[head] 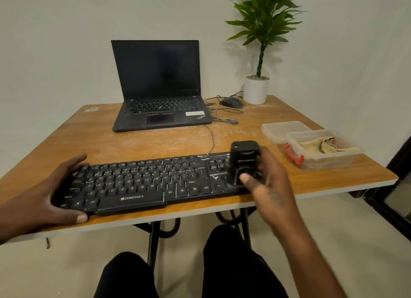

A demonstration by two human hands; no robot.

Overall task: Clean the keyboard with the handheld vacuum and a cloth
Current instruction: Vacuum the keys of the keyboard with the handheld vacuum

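A: Big wooden table (124, 142), and the long black plastic keyboard (142, 182) lies along its near edge.

B: Left hand (44, 191) grips the keyboard's left end. Right hand (264, 175) holds the small black handheld vacuum (243, 162) upright on the right-side keys.

A: Tan cloth (327, 145) sits in the clear plastic tub (322, 159), right.

Black keyboard (142, 182) with pale legends on the orange-brown wood table (111, 146). Right of it, a tan cloth (327, 146) in a clear box (322, 162) with a red clasp. Beyond, black laptop (160, 86), white pot (255, 90), green plant (266, 15).
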